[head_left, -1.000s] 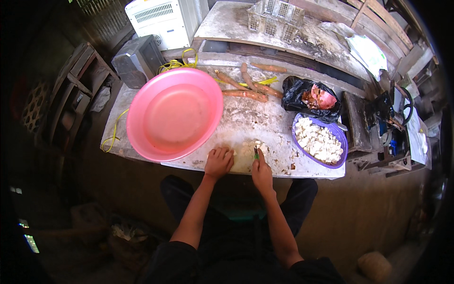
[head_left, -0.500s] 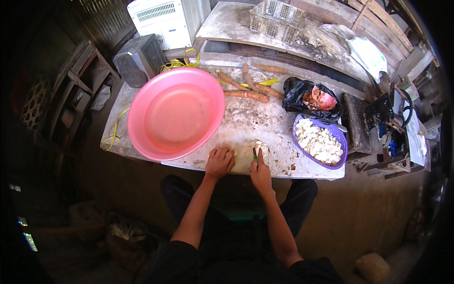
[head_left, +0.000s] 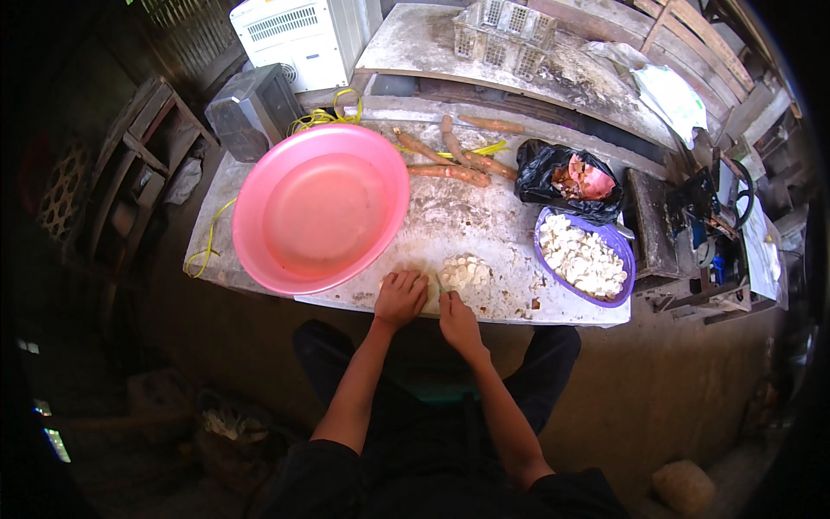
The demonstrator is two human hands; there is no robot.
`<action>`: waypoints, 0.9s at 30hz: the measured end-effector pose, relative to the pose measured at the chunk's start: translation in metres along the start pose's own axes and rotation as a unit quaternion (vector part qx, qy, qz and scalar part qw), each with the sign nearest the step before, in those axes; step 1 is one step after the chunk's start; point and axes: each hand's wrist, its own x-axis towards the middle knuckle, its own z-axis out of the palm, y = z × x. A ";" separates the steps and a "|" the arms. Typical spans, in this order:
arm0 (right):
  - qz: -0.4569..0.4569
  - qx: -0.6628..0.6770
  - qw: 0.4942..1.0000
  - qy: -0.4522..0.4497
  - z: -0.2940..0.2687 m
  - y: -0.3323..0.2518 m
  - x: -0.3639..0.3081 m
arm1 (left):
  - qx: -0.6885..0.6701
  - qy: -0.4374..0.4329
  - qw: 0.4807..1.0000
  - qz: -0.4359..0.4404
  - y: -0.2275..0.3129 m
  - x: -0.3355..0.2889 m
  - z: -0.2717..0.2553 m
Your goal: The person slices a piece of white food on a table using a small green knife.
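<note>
Near the table's front edge, my left hand (head_left: 401, 297) has its fingers curled over a pale piece of peeled cassava, mostly hidden beneath them. Close to its right, my right hand (head_left: 458, 322) grips a small knife (head_left: 441, 285), whose blade stands beside the left fingertips. A loose pile of white cassava slices (head_left: 465, 271) lies on the tabletop just beyond the knife. Farther right, a purple basin (head_left: 630, 275) is filled with more white slices (head_left: 581, 257). Several unpeeled cassava roots (head_left: 450, 174) rest at the back of the table.
A large pink basin (head_left: 251, 233) takes up the table's left side. Behind the purple basin sits a black plastic bag (head_left: 540, 177) with reddish scraps. Yellow strap (head_left: 324, 118), a dark grey box-shaped device (head_left: 251, 112) and a white appliance (head_left: 298, 43) stand at the back left.
My right hand and the knife have moved left from the slice pile to beside my left hand, leaving the pile in plain view. My left hand has stayed put.
</note>
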 end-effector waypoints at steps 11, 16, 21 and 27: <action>0.005 -0.039 0.999 -0.022 0.004 -0.012 0.002 | 0.002 -0.008 1.000 0.009 0.002 0.000 -0.004; -0.013 -0.057 0.998 -0.025 0.000 -0.012 0.004 | 0.012 -0.012 1.000 0.012 0.000 -0.001 -0.003; 0.000 -0.116 0.992 -0.041 -0.005 -0.019 0.005 | 0.016 -0.018 1.000 0.012 -0.001 0.000 -0.005; 0.013 -0.108 0.993 -0.049 -0.004 -0.025 0.004 | 0.020 -0.014 1.000 0.018 -0.004 -0.004 -0.004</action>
